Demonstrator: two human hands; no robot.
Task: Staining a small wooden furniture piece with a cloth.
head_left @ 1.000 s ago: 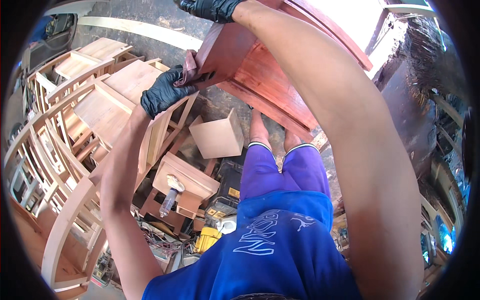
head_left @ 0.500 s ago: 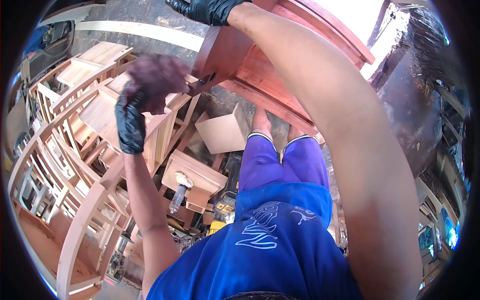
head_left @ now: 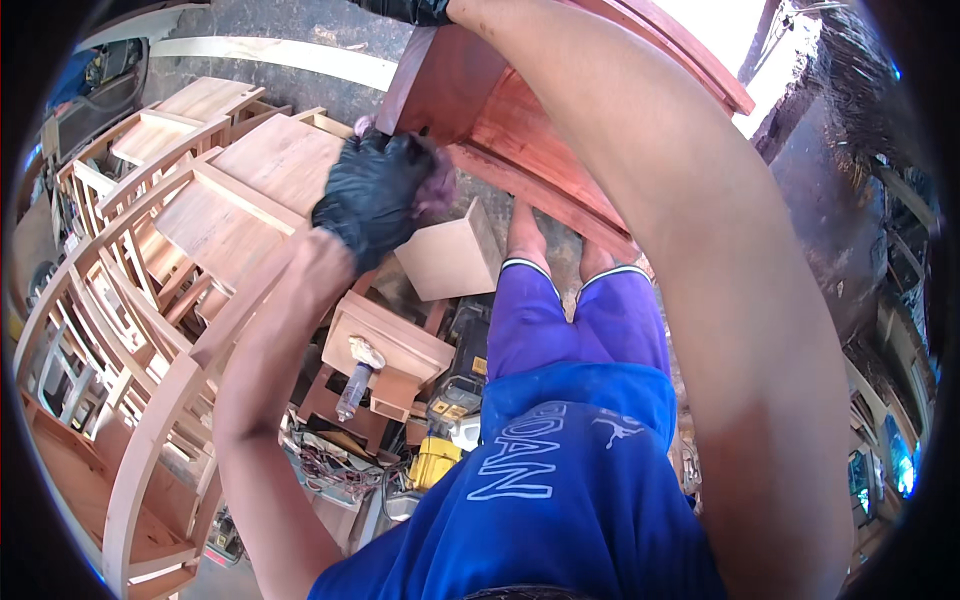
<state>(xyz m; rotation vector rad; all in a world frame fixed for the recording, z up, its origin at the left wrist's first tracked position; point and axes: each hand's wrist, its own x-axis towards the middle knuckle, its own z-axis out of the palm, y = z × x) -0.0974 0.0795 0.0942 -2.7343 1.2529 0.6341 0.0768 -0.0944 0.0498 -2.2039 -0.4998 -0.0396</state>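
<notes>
My left hand [head_left: 375, 193] wears a black glove and is closed around a reddish-purple stained rag [head_left: 437, 187], held just off the lower left edge of a red-stained wooden cabinet [head_left: 520, 110]. At the top edge of the view, my right hand [head_left: 405, 9], also in a black glove, rests on the cabinet's top; only part of it shows, and my long bare right forearm crosses the picture. I wear a blue shirt and purple shorts, and my legs stand beside the cabinet.
Unfinished pale wooden chair frames and tables [head_left: 190, 230] crowd the left side. A small plain wooden box [head_left: 450, 258] and a small stool [head_left: 385, 345] with a bottle on it stand on the ground. Yellow and black power tools [head_left: 450, 420] and cables lie by my feet.
My left hand left the cabinet's corner, dropped away to the left with the rag, and has risen back beside the cabinet's lower edge. My right hand stays on the top.
</notes>
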